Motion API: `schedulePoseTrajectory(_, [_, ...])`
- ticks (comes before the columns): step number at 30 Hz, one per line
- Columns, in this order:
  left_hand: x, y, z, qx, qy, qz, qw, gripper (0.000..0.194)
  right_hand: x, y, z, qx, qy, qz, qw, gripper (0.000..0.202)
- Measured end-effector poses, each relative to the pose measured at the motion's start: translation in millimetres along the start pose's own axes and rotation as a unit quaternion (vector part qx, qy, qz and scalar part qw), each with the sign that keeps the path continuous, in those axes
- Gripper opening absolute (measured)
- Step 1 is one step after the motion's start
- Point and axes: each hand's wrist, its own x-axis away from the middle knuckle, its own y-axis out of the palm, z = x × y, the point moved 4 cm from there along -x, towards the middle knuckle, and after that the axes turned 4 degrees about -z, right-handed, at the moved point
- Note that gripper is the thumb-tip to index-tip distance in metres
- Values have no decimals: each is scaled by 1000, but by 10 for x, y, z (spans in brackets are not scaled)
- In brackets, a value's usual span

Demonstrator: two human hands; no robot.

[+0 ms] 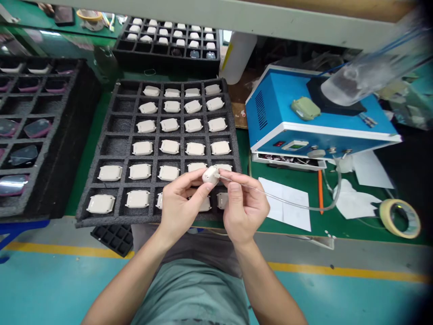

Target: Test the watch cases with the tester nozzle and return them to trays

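Observation:
My left hand [184, 201] pinches a small off-white plastic casing [210, 175], shaped like a watch body, and tips it above the front of a black foam tray [115, 106]. Between the fingers of my right hand [246, 205] is a thin clear tube [287, 201]. Its tip meets the side of the casing; whether it enters an opening is too small to tell. From there the tube curves to the front of a blue machine [270, 101]. Similar off-white casings [140, 171] lie one to a compartment in the tray. My hands cover some in the front rows.
At left stands a stack of foam trays [76, 90] with dark and pink-edged parts. Another filled tray [165, 56] is behind. On the machine rests a green casing [305, 109]. White paper [287, 212], an orange stick [320, 189] and a tape roll [384, 214] lie at right. A shelf beam [270, 20] crosses above.

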Motion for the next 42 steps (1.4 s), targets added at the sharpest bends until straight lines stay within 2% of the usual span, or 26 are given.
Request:
schedulePoseTrajectory(12, [3,-8,-17,-16,3,11,1000,27,-3,-5,-2,2,0,-1,1000,10])
schedulePoseTrajectory(42, [24,-29,-57,-66,35,-2,997,29,-4,-4,19,-26,-5,-5,1000,10])
